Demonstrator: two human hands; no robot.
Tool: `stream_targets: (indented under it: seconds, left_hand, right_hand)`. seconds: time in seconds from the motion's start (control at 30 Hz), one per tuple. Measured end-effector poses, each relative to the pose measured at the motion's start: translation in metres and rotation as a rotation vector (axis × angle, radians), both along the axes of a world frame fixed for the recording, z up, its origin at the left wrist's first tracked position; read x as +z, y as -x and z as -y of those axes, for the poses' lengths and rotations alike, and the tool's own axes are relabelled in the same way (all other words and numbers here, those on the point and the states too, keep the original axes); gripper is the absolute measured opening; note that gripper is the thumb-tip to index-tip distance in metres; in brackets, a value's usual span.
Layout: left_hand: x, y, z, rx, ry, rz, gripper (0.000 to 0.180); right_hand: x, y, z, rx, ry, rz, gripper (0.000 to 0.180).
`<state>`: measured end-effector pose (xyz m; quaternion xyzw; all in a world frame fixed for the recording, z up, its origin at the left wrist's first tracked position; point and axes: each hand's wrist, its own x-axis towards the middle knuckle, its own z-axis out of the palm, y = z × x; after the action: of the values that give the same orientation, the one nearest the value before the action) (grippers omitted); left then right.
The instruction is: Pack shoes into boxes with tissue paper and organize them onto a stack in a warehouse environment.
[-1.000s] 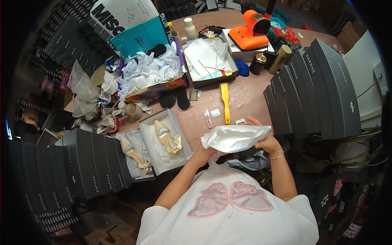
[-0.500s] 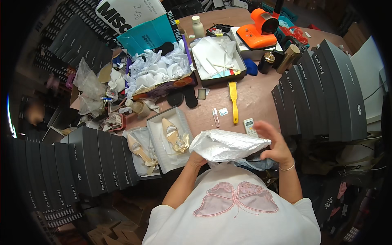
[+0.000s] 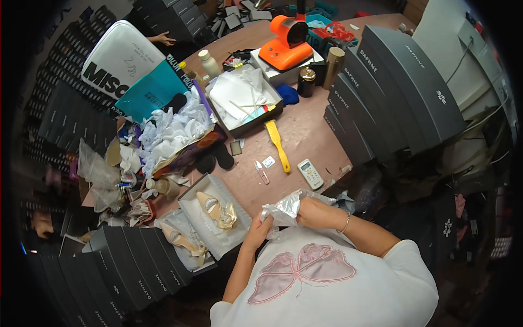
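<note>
Close to my body at the table's near edge, my left hand (image 3: 260, 229) pinches one side of a crinkled silvery-white wrapper (image 3: 285, 209). Whether it is a bag or a flat sheet I cannot tell. My right hand (image 3: 317, 213) is closed on its other side, fingers curled and partly hidden. Left of my hands, a beige shoe with a gold bow (image 3: 218, 211) lies in a paper-lined box half (image 3: 239, 235). A matching shoe (image 3: 183, 238) rests on white paper in the part beside it.
Dark shoeboxes stand stacked at left (image 3: 131, 261) and right (image 3: 406, 92). Behind my hands lie a remote control (image 3: 310, 174), a yellow-handled brush (image 3: 278, 146) and small snips (image 3: 262, 172). Farther back are a paper-filled box (image 3: 177, 133) and an orange device (image 3: 286, 43). Another person's hand (image 3: 162, 38) shows.
My right hand, open beside the wrapper before, has closed on it. The spread-out wrapper is now gathered smaller and lower between my hands. The whole view has shifted and tilted.
</note>
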<state>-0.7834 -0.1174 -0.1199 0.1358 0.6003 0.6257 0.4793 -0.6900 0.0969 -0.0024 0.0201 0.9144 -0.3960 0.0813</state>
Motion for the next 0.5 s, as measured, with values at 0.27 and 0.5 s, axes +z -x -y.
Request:
stream_targets:
  seconds: [0.27,0.5]
  left_hand:
    - [-0.004,-0.013,0.007,-0.109,0.191,-0.299,0.029]
    - [0.012,-0.008,-0.008,-0.282,0.114,-0.271,0.035]
  right_hand:
    - [-0.053,-0.021,0.024,0.002,0.256,-0.282,0.019]
    - [-0.06,-0.025,0.018,-0.117,0.203,-0.277,0.029]
